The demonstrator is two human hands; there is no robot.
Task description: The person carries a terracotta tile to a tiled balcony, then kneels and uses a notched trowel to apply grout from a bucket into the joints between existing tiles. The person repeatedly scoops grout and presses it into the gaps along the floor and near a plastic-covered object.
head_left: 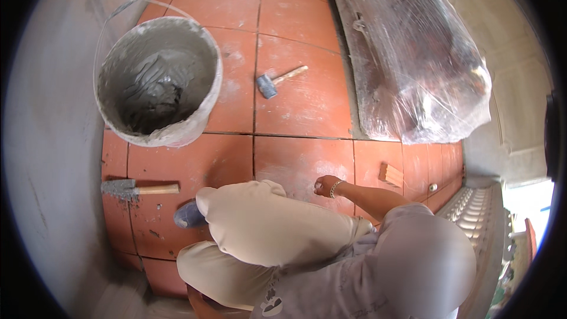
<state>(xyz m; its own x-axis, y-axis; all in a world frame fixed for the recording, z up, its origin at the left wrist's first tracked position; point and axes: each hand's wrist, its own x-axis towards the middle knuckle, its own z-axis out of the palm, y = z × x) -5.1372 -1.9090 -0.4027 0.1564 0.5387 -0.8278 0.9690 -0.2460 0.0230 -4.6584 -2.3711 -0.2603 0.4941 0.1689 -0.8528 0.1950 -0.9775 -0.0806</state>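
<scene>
Neither of my hands shows in the head view. A person point(331, 289) in a grey shirt and light trousers squats at the bottom, and the arms seen belong to that person. That person's hand point(325, 185), with a bracelet at the wrist, hangs over a terracotta floor tile point(295, 159), fingers curled; anything inside them is hidden. Part of the other forearm point(199, 305) shows at the lower edge. Farther away lies a rubber mallet point(267, 86) with a wooden handle. A mortar-covered trowel point(121, 188) rests on the tiles at the left.
A white bucket point(208, 106) of wet grey mortar point(159, 77) stands at the upper left, handle raised. Clear plastic film wraps a bulky load point(419, 53) at the upper right. A hollow clay brick piece point(391, 174) lies below it. A balustrade point(472, 212) borders the right, a grey wall point(53, 142) the left.
</scene>
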